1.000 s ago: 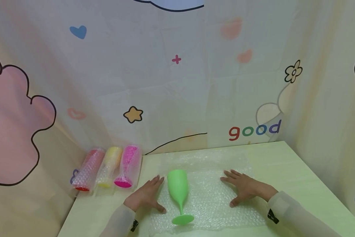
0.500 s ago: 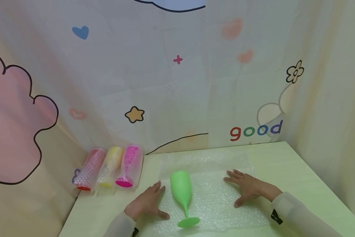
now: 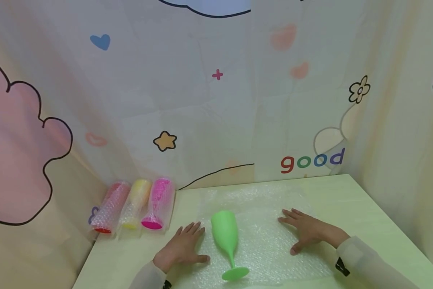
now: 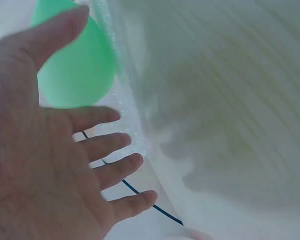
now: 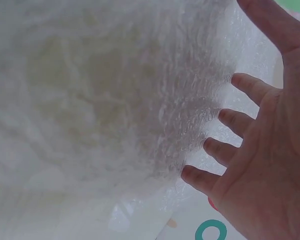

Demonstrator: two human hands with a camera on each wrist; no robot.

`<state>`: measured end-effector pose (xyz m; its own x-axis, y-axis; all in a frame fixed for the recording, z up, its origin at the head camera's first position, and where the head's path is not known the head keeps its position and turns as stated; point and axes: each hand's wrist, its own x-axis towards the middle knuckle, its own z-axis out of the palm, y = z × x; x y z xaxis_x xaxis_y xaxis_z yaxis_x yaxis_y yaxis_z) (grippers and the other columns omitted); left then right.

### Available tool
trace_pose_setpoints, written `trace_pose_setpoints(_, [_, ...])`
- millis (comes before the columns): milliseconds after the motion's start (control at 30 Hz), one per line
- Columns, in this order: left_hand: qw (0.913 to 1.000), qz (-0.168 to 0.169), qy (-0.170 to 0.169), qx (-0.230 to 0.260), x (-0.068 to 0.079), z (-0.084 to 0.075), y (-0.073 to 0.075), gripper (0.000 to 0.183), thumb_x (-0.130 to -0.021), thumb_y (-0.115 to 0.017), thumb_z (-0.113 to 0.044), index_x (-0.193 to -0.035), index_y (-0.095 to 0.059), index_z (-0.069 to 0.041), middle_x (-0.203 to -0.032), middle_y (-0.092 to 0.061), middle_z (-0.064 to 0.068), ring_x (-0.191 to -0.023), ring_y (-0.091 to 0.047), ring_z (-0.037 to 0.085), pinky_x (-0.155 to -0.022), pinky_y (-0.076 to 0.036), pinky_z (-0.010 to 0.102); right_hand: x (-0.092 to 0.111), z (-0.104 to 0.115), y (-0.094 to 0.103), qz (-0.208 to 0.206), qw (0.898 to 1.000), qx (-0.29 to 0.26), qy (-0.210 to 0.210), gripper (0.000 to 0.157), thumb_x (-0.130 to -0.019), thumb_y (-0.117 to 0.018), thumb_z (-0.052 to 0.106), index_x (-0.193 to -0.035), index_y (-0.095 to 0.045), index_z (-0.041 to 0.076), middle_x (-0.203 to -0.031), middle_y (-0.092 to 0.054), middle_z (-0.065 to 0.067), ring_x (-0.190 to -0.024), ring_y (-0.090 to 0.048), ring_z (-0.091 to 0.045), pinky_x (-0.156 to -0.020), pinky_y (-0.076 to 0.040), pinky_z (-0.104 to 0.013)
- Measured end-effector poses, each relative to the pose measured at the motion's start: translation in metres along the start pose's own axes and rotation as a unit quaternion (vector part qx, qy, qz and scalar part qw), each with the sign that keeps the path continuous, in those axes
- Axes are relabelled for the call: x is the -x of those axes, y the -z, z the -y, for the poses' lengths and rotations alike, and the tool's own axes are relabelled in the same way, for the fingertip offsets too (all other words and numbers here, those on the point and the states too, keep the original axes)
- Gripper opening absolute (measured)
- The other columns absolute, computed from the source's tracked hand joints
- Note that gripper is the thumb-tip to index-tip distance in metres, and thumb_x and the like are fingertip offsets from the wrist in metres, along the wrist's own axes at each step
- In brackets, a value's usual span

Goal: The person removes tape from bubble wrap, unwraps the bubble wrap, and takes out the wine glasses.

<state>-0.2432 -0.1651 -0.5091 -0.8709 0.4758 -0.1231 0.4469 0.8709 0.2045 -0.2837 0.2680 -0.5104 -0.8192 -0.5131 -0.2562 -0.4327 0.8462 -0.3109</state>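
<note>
Both grips, bare hands, lay with fingers extended and spread apart, each thumb standing well clear of its fingers. The left grip [image 3: 182, 247] was beside the near-left part of a sheet of bubble wrap [image 3: 267, 245]; its thumb pointed toward the stem of a green goblet [image 3: 225, 233], apart from it. The right grip [image 3: 308, 230] was at the right part of the sheet, its fingers directed inward; whether the fingertips pressed on the wrap could not be told. The goblet lay on its side upon the wrap, between the two hands and nearer the left, with its bowl directed away from the person and its round base nearest. The sheet was spread flat across a pale tabletop [image 3: 332, 196]. At the far left, three bubble-wrapped pieces lay side by side: one red [image 3: 111, 206], one yellow [image 3: 135, 204] and one pink [image 3: 159, 204]. Behind rose a printed backdrop [image 3: 187, 80], bearing a star [image 3: 164, 141] and the word "good" [image 3: 314, 160]. Pale sleeves [image 3: 368, 261] covered the forearms.
</note>
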Motion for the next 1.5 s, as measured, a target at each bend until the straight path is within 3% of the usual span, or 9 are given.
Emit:
trace_pose_setpoints(100, [0.9986,-0.053,0.001,0.0,-0.002,-0.005,0.001,0.08,-0.085,-0.064,-0.061,-0.143,-0.05,-0.008,-0.149,-0.048,0.013,-0.137,-0.047,0.033,-0.108,-0.041,0.054,0.001,-0.001,-0.001,0.001,1.0,0.001,-0.005,0.107,-0.063,-0.083,0.059,-0.151,-0.038,0.017,-0.163,-0.022,-0.015,-0.148,-0.017,-0.048,-0.112,-0.024,-0.07])
trace_pose_setpoints(200, [0.9936,-0.111,0.004,0.018,-0.003,-0.017,0.005,0.057,-0.09,-0.061,-0.055,-0.124,-0.065,-0.01,-0.119,-0.069,0.007,-0.108,-0.066,0.024,-0.084,-0.054,0.043,0.0,-0.003,-0.001,0.001,1.0,0.001,-0.007,0.107,-0.063,-0.082,0.059,-0.152,-0.038,0.019,-0.164,-0.021,-0.014,-0.149,-0.016,-0.047,-0.113,-0.024,-0.07])
trace_pose_setpoints(333, [0.9868,-0.141,0.002,0.08,-0.001,-0.037,0.01,0.036,-0.092,-0.059,-0.051,-0.089,-0.07,-0.017,-0.077,-0.066,-0.007,-0.067,-0.058,0.007,-0.056,-0.044,0.026,-0.002,-0.005,-0.001,-0.002,1.0,0.003,-0.002,0.108,-0.063,-0.081,0.061,-0.152,-0.037,0.02,-0.164,-0.021,-0.014,-0.149,-0.016,-0.046,-0.113,-0.024,-0.07])
trace_pose_setpoints(433, [0.9831,-0.128,-0.005,0.13,0.0,-0.051,0.009,0.037,-0.093,-0.059,-0.052,-0.075,-0.067,-0.021,-0.065,-0.057,-0.014,-0.058,-0.047,0.001,-0.052,-0.038,0.021,-0.003,-0.006,-0.002,-0.003,1.0,0.002,0.001,0.108,-0.063,-0.08,0.062,-0.152,-0.037,0.02,-0.164,-0.021,-0.014,-0.149,-0.016,-0.047,-0.112,-0.024,-0.071])
trace_pose_setpoints(600, [0.9775,-0.074,-0.007,0.197,0.0,-0.065,0.0,0.047,-0.091,-0.059,-0.055,-0.061,-0.065,-0.019,-0.054,-0.047,-0.016,-0.051,-0.039,0.0,-0.046,-0.032,0.019,0.0,-0.005,-0.002,-0.003,1.0,-0.014,0.004,0.107,-0.063,-0.08,0.062,-0.152,-0.038,0.019,-0.164,-0.021,-0.014,-0.149,-0.015,-0.048,-0.112,-0.022,-0.072])
trace_pose_setpoints(700, [0.9691,-0.042,-0.001,0.243,0.0,-0.069,-0.006,0.051,-0.09,-0.061,-0.054,-0.059,-0.067,-0.015,-0.05,-0.049,-0.015,-0.047,-0.037,0.001,-0.043,-0.029,0.019,0.002,-0.005,-0.002,-0.005,1.0,-0.023,0.009,0.106,-0.064,-0.081,0.06,-0.151,-0.039,0.017,-0.163,-0.022,-0.015,-0.148,-0.016,-0.049,-0.111,-0.022,-0.073])
trace_pose_setpoints(900, [0.9537,0.007,-0.005,0.301,-0.003,-0.075,-0.016,0.047,-0.09,-0.063,-0.05,-0.06,-0.07,-0.014,-0.052,-0.058,-0.013,-0.046,-0.044,0.0,-0.043,-0.033,0.017,0.003,-0.005,-0.004,-0.014,1.0,-0.012,0.009,0.101,-0.068,-0.077,0.062,-0.15,-0.04,0.017,-0.163,-0.024,-0.015,-0.148,-0.018,-0.047,-0.112,-0.024,-0.07])
trace_pose_setpoints(1167, [0.9475,-0.001,-0.009,0.32,-0.003,-0.083,-0.024,0.047,-0.092,-0.065,-0.039,-0.052,-0.058,-0.014,-0.045,-0.039,-0.014,-0.043,-0.032,0.001,-0.043,-0.026,0.016,0.004,-0.004,-0.005,-0.028,1.0,-0.003,-0.006,0.098,-0.069,-0.076,0.063,-0.148,-0.043,0.016,-0.161,-0.027,-0.016,-0.148,-0.021,-0.047,-0.113,-0.026,-0.068])
trace_pose_setpoints(1500, [0.9423,-0.033,0.001,0.333,-0.003,-0.087,-0.031,0.042,-0.094,-0.064,-0.033,-0.057,-0.06,-0.013,-0.049,-0.042,-0.014,-0.045,-0.035,0.001,-0.043,-0.029,0.016,0.011,-0.002,-0.005,-0.059,0.997,-0.006,-0.041,0.099,-0.068,-0.077,0.064,-0.146,-0.046,0.011,-0.156,-0.034,-0.023,-0.142,-0.03,-0.051,-0.107,-0.033,-0.069])
